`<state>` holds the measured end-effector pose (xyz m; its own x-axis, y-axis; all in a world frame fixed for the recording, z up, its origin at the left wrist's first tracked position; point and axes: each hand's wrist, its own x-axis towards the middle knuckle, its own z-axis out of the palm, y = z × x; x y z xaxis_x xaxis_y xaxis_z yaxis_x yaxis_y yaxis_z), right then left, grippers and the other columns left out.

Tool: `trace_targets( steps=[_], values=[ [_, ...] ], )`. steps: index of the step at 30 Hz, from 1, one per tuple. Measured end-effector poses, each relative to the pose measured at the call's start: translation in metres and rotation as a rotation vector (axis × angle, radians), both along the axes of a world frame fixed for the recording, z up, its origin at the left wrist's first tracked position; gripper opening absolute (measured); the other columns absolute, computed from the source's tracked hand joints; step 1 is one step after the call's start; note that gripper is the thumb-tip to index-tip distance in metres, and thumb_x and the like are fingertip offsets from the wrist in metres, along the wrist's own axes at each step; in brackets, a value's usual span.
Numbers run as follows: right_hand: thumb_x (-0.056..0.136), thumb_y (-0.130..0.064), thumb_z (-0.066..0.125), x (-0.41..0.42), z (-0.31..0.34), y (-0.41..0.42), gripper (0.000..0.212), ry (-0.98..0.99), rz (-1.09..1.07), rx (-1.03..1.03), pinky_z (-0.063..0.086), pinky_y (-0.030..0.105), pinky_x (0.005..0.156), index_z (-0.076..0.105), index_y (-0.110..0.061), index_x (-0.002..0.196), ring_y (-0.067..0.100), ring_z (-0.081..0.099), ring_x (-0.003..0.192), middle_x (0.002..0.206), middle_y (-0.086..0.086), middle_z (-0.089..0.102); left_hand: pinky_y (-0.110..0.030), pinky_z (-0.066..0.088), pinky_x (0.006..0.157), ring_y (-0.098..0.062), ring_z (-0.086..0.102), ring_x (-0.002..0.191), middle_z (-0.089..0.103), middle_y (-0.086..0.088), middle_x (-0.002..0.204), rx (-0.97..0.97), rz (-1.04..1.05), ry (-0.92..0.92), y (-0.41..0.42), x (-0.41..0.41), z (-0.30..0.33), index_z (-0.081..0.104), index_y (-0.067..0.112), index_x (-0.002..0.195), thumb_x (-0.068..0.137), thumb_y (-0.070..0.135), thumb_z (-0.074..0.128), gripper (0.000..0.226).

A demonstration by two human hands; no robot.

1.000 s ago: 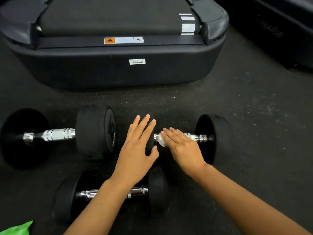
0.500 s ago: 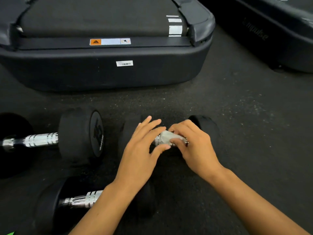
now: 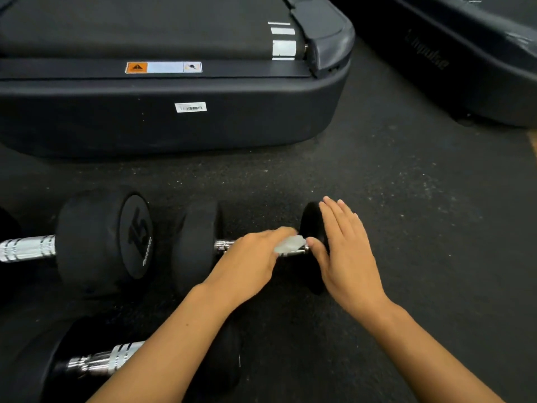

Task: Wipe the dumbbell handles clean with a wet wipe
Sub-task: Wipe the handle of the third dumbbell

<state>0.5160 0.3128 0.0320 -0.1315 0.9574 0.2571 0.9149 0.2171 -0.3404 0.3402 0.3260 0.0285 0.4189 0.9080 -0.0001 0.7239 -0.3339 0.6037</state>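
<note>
Three black dumbbells with chrome handles lie on the dark floor. The middle dumbbell [image 3: 197, 245] is between my hands. My left hand [image 3: 250, 257] lies over its handle [image 3: 223, 245], fingers pressing a crumpled white wet wipe [image 3: 290, 245] against the bar near the right head. My right hand [image 3: 345, 251] rests flat on that right head [image 3: 309, 219], fingers straight and thumb beside the wipe. A bigger dumbbell marked 15 [image 3: 104, 237] lies to the left. A third dumbbell [image 3: 107, 359] lies nearest me, partly under my left forearm.
A treadmill's rear end [image 3: 174, 123] runs across the floor just beyond the dumbbells. A second dark machine [image 3: 465, 68] stands at the back right. Bare speckled rubber floor [image 3: 406, 228] stretches to the right of my hands.
The wipe passed from my right hand to my left, which now rubs it along the handle. My right hand moved right onto the weight head. The view shifted right.
</note>
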Motion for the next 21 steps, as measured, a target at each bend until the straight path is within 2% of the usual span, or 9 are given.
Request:
trace_targets(
  steps=[2,3,7,11,12,14,17,19,21],
  values=[
    [0.095,-0.040,0.031,-0.001,-0.006,0.000,0.058,-0.038,-0.010,0.028,0.006,0.029,0.114,0.031,-0.006,0.142,0.017,0.015,0.140,0.150,0.006,0.030,-0.031,0.035,0.106,-0.007,0.043,0.127,0.050,0.007,0.138,-0.016,-0.038,-0.047,0.006,0.006,-0.005,0.048,0.030,0.134,0.093,0.016,0.052,0.043],
    [0.095,-0.038,0.031,-0.001,-0.007,0.001,0.057,-0.037,-0.022,0.037,0.007,0.029,0.113,0.033,-0.005,0.141,0.018,0.017,0.139,0.149,0.007,0.032,-0.031,0.033,0.107,-0.007,0.042,0.128,0.050,0.005,0.138,-0.017,-0.046,-0.040,0.011,0.011,-0.009,0.050,0.028,0.133,0.095,0.020,0.050,0.039],
    [0.093,-0.034,0.034,-0.003,-0.005,0.004,0.054,-0.047,-0.030,0.090,0.014,0.033,0.111,0.040,-0.002,0.136,0.023,0.028,0.136,0.143,0.011,0.041,-0.041,0.049,0.083,-0.023,0.063,0.097,0.069,-0.003,0.103,0.049,-0.015,0.042,0.024,0.025,-0.014,0.063,0.026,0.110,0.093,0.028,0.051,0.021],
    [0.094,-0.031,0.035,-0.002,-0.006,0.004,0.051,-0.048,-0.025,0.098,0.017,0.035,0.110,0.041,-0.002,0.136,0.024,0.031,0.135,0.142,0.011,0.043,-0.036,0.046,0.098,-0.018,0.059,0.113,0.064,-0.003,0.121,0.292,-0.176,0.055,0.013,0.020,-0.028,0.063,0.015,0.118,0.086,0.014,0.064,0.032],
    [0.094,-0.030,0.035,-0.003,-0.006,0.004,0.051,-0.050,-0.026,0.103,0.018,0.035,0.110,0.042,-0.002,0.135,0.025,0.031,0.135,0.141,0.011,0.043,-0.036,0.046,0.097,-0.019,0.059,0.112,0.064,-0.003,0.120,0.280,-0.168,0.076,0.013,0.021,-0.025,0.063,0.017,0.118,0.088,0.019,0.061,0.030],
    [0.094,-0.028,0.034,-0.004,-0.005,0.004,0.050,-0.061,-0.032,0.114,0.019,0.036,0.110,0.044,-0.001,0.134,0.026,0.033,0.134,0.140,0.012,0.044,-0.038,0.050,0.084,-0.026,0.062,0.100,0.067,-0.006,0.107,0.141,-0.057,0.166,0.026,0.030,-0.013,0.064,0.024,0.108,0.094,0.032,0.049,0.022],
    [0.094,-0.028,0.032,-0.005,-0.004,0.005,0.050,-0.066,-0.039,0.125,0.019,0.037,0.109,0.045,0.000,0.133,0.026,0.034,0.133,0.139,0.013,0.046,-0.035,0.045,0.071,-0.029,0.061,0.087,0.065,-0.009,0.091,-0.039,-0.016,0.246,0.045,0.040,-0.001,0.068,0.025,0.096,0.095,0.031,0.045,0.023],
    [0.094,-0.027,0.033,-0.004,-0.005,0.004,0.049,-0.067,-0.036,0.137,0.019,0.036,0.109,0.045,0.000,0.133,0.025,0.033,0.132,0.139,0.013,0.046,-0.037,0.049,0.075,-0.025,0.063,0.087,0.068,-0.006,0.092,0.003,-0.069,0.163,0.040,0.034,-0.006,0.068,0.027,0.099,0.095,0.033,0.045,0.024],
    [0.094,-0.026,0.034,-0.004,-0.005,0.004,0.048,-0.065,-0.026,0.144,0.019,0.035,0.110,0.045,0.000,0.132,0.023,0.031,0.132,0.138,0.013,0.046,-0.037,0.049,0.089,-0.020,0.063,0.102,0.068,0.000,0.110,0.105,-0.128,0.055,0.023,0.024,-0.016,0.064,0.027,0.114,0.094,0.032,0.047,0.027]
  ],
)
